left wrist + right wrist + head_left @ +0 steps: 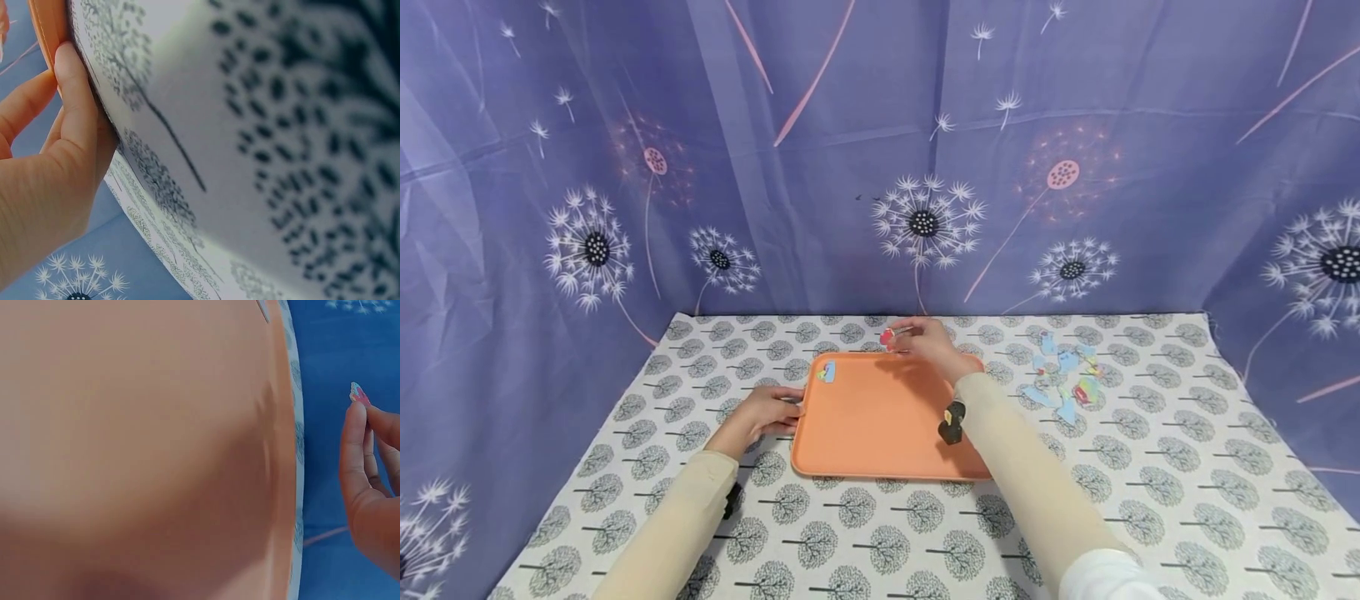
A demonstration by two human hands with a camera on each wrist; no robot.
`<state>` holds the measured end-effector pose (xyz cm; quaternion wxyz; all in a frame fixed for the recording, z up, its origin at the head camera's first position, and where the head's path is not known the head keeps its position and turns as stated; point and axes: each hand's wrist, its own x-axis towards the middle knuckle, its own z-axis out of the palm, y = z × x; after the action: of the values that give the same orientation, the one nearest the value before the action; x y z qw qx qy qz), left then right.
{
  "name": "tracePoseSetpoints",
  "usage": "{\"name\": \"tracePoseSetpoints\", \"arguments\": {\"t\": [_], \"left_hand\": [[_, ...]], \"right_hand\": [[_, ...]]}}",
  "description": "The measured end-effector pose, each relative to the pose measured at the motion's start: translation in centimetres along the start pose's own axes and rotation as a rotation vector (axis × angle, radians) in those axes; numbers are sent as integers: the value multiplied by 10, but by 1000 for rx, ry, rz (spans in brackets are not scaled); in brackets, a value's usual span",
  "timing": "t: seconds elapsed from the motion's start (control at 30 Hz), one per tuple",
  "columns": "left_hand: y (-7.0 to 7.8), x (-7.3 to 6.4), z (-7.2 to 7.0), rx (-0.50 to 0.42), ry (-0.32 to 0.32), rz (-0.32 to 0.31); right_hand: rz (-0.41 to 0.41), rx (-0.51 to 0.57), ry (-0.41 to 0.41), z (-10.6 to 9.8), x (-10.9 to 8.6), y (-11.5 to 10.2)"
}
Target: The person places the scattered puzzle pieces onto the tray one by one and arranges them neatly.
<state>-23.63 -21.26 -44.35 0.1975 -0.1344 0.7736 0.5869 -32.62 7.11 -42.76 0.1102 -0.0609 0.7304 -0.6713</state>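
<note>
An orange tray (872, 425) lies on the cloth-covered table in front of me. My left hand (767, 412) pinches the tray's left edge between thumb and fingers, as the left wrist view shows at the tray's rim (51, 25). Over the far edge, my right hand (928, 342) holds a small red puzzle piece (887, 337) between thumb and fingertips. A bit of this piece (359, 394) sticks out past the fingertips in the right wrist view, pink and pale blue. One blue, green and yellow puzzle piece (827, 372) sits in the tray's far left corner.
To the right of the tray lies a loose cluster of puzzle pieces (1067, 362), mostly light blue, some with red and yellow. The tablecloth (865, 533) has a tree print. A purple dandelion curtain (820, 208) hangs behind and beside the table.
</note>
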Motion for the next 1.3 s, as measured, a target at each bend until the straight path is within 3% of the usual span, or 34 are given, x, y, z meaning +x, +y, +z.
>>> {"name": "tracePoseSetpoints", "arguments": {"t": [0.23,0.6,0.9,1.3], "left_hand": [[1,2,-1,14,10,1],[-2,0,1,29,5,-1],[-4,-1,3,43,7,-1],[-1,0,1,28,8,-20]], "right_hand": [[12,65,-54,24,6,5],[83,18,-25,60,9,18],[106,8,4,75,4,26],[46,-155,82,82,10,28]]}}
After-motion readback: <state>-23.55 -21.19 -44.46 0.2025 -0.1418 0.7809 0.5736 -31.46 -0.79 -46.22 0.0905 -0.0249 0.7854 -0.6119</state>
